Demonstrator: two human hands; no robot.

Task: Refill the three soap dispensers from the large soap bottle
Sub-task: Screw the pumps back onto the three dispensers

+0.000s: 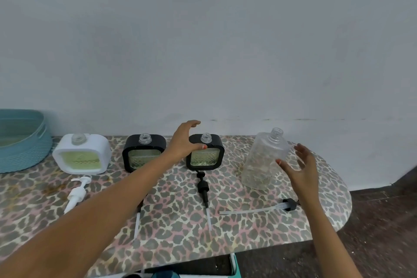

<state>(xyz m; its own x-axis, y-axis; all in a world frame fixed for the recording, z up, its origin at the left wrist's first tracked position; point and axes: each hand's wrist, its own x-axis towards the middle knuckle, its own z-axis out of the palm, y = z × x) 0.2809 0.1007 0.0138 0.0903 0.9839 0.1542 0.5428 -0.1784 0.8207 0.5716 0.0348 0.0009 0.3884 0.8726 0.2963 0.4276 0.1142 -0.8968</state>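
1. Across the middle of the frame, three uncapped dispensers line up on the leopard-print table (pixel 180 228): white dispenser (pixel 82 153) at left, middle black dispenser (pixel 144 154), then right black dispenser (pixel 205 153). All three show greenish soap inside.
2. Left hand (pixel 185 140) hovers at the right black dispenser's upper left corner, fingers spread apart and holding nothing. The thumb sits right at its shoulder; whether it touches, I can't tell.
3. Right hand (pixel 301 171), centre right, is spread wide too, palm facing the large soap bottle (pixel 266 158). That bottle stands uncapped and looks nearly drained. The thumb overlaps it, contact unclear.
4. My read: pouring is about finished, or one last top-up is coming. The next move calls for wrapping the right hand round the bottle, or going for the pumps.
5. Pumps lie in front: white pump (pixel 76 194), one black pump (pixel 137 219) mostly under the left forearm, another black pump (pixel 204 189), and the long clear-tubed pump (pixel 259 209) lower right.
6. That long pump lies just beside the right wrist, easy to nudge, I'd say. Teal basket (pixel 20 142), upper left, sits well apart.
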